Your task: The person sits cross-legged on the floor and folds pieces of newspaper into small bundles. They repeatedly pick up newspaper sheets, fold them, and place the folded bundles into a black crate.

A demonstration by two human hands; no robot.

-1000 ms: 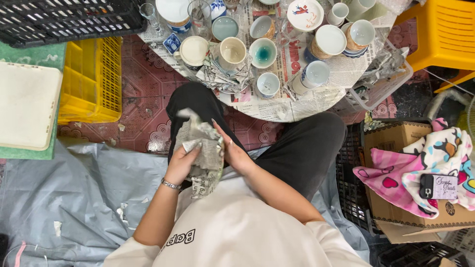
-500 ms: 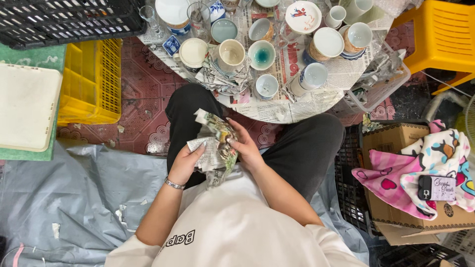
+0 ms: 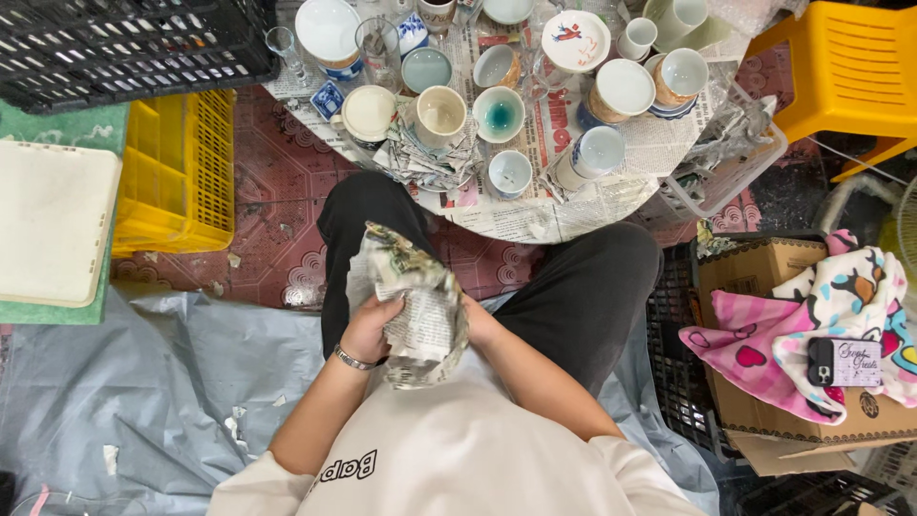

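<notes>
I sit on the floor in black trousers and a white shirt. A bundle wrapped in crumpled newspaper (image 3: pixel 413 304) rests over my lap. My left hand (image 3: pixel 368 328), with a bracelet at the wrist, grips the bundle's left side. My right hand (image 3: pixel 475 323) presses against its right side, mostly hidden behind the paper. What the paper holds is hidden. Ahead of my knees, a newspaper-covered round table (image 3: pixel 535 215) carries several cups and bowls, among them a cream mug (image 3: pixel 440 116) on crumpled paper and a teal-glazed bowl (image 3: pixel 499 111).
A yellow crate (image 3: pixel 177 167) and a white board (image 3: pixel 53 220) lie at the left, a black crate (image 3: pixel 124 43) at the top left. A yellow stool (image 3: pixel 841 72) stands at the top right. A cardboard box with patterned cloth (image 3: pixel 821 315) sits at the right. Grey plastic sheet (image 3: pixel 143 382) covers the floor.
The newspaper bundle has been turned and pulled closer to my body. Both hands have shifted around it, the right hand sliding behind the paper.
</notes>
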